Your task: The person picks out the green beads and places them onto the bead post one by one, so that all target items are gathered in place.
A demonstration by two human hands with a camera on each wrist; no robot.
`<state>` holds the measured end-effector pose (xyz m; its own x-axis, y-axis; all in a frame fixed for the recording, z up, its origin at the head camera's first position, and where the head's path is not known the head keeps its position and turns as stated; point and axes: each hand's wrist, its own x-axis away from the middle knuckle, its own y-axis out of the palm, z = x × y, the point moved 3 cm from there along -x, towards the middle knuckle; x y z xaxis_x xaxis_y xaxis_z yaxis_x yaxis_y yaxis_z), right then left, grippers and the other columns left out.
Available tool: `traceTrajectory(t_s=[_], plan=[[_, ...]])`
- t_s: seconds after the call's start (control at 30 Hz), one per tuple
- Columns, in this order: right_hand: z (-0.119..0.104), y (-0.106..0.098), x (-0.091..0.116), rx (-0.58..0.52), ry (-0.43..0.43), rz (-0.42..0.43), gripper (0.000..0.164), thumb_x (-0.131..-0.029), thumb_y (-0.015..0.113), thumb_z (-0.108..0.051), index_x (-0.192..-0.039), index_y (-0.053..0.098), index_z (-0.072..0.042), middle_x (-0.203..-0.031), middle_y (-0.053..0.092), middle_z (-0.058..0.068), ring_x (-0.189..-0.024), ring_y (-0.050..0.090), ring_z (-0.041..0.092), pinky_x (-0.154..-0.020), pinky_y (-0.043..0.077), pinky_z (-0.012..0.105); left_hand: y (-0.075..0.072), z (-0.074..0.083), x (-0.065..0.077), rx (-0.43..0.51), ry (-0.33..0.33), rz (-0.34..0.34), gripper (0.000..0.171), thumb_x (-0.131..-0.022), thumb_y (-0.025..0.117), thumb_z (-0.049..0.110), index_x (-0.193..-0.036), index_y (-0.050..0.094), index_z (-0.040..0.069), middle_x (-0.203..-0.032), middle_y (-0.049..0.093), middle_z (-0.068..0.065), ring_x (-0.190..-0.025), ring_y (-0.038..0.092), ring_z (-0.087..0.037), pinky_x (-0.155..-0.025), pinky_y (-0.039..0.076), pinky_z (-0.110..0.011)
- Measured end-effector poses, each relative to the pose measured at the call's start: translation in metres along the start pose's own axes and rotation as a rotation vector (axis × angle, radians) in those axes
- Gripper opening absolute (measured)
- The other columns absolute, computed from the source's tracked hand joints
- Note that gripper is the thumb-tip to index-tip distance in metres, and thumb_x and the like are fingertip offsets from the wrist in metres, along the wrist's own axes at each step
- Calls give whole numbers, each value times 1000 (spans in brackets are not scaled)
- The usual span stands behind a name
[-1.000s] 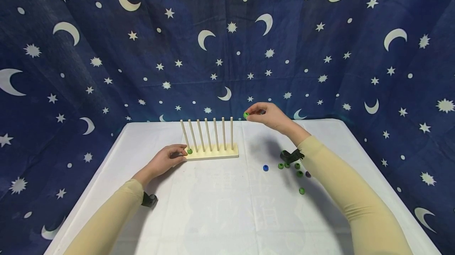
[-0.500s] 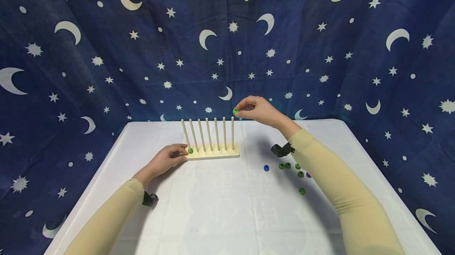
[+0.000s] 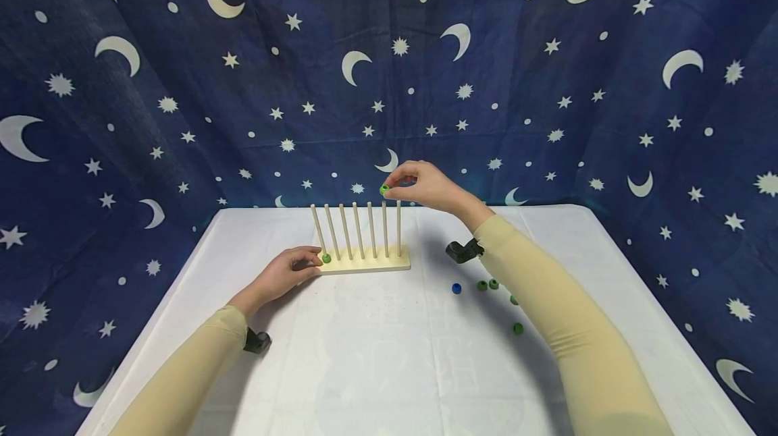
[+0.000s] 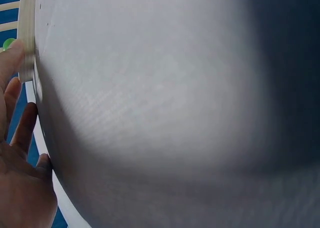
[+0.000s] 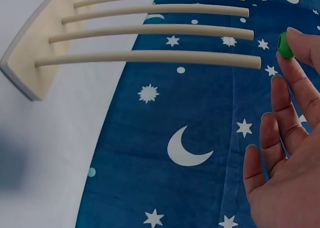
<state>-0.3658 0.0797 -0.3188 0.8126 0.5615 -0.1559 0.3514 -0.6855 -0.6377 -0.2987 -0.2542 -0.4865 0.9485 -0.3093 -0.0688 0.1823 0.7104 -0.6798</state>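
Note:
A wooden peg rack (image 3: 371, 264) with several upright pegs stands on the table, a green bead (image 3: 326, 258) at the foot of its leftmost peg. My left hand (image 3: 281, 279) holds the rack's left end, thumb at the front and fingers behind. Above the right-hand pegs, my right hand (image 3: 428, 186) pinches another green bead (image 5: 285, 45) between thumb and index finger. In the right wrist view its other fingers are spread, and the held bead is apart from the peg tips. The left wrist view shows the thumb (image 4: 12, 55) against the base.
A blue bead (image 3: 456, 289) lies right of the rack on the white tablecloth (image 3: 377, 368). Several green beads (image 3: 518, 329) lie beyond it, some partly under the right forearm. A dark blue curtain (image 3: 389, 85) with moons and stars hangs behind the table.
My right hand has moved left and slightly up with the green bead, from right of the rack to above its right-hand pegs. My left hand has stayed on the rack's end.

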Motion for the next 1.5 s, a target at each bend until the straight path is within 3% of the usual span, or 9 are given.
traceTrajectory(t_s=[0.63, 1.5], plan=[[-23, 21, -21, -25, -91, -60, 26, -93, 77, -31, -114, 76, -16, -111, 67, -2, -107, 54, 17, -90, 50, 38, 1, -1, -1, 15, 10, -1, 11, -93, 78, 20, -104, 74, 18, -143, 59, -12, -139, 46, -38, -118, 30, -57], [-45, 58, -51, -62, -120, -132, 22, -96, 74, -31, -115, 77, -19, -115, 64, -3, -107, 60, 14, -91, 53, 33, 0, -3, -1, 23, 24, -1, 11, -94, 77, 19, -104, 74, 18, -142, 60, -13, -138, 47, -38, -118, 30, -58]])
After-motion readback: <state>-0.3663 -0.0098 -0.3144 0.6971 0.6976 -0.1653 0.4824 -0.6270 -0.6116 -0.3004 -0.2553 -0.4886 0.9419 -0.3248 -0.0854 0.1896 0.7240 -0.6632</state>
